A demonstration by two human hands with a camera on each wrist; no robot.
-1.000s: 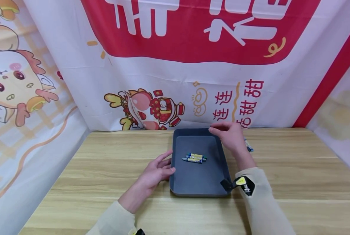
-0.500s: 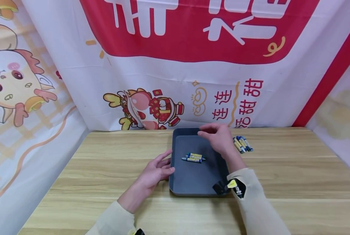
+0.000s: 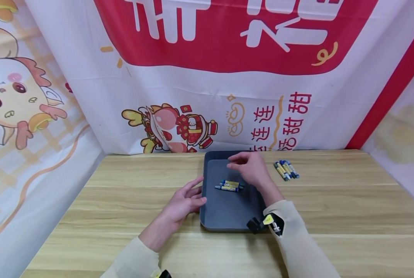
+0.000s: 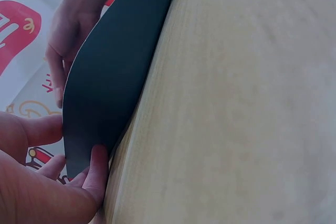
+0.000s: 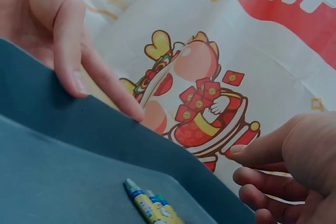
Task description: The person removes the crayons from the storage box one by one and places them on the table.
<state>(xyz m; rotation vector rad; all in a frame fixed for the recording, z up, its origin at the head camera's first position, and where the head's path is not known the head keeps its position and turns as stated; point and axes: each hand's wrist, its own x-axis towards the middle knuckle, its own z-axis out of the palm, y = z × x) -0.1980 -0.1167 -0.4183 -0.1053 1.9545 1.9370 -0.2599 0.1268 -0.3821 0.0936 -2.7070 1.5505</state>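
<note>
My left hand [image 3: 184, 200] rests against the left wall of a dark grey tray [image 3: 215, 222], fingers relaxed along its rim and outer side. In the left wrist view, the fingertips [image 4: 97, 169] touch the outer wall. Crayons [image 3: 229, 189] with yellow wrappers and blue ends lie together near the tray's middle. Over the far right part of the tray hovers my right hand [image 3: 252, 170], its fingers loosely bent. In the right wrist view, no object shows between its thumb and fingers [image 5: 257, 179]. The tray's right rim is partly hidden by the right hand and forearm.
Several more crayons [image 3: 286, 170] lie side by side on the wooden table [image 3: 332, 200], right of the tray. A printed cloth [image 3: 228, 85] hangs behind the table's far edge, close to the tray's far end. A small black device [image 3: 274, 224] sits on the right sleeve.
My right hand has moved left from the tray's far right corner to over the tray, uncovering the crayons on the table. The left hand and the crayons in the tray stay put.
</note>
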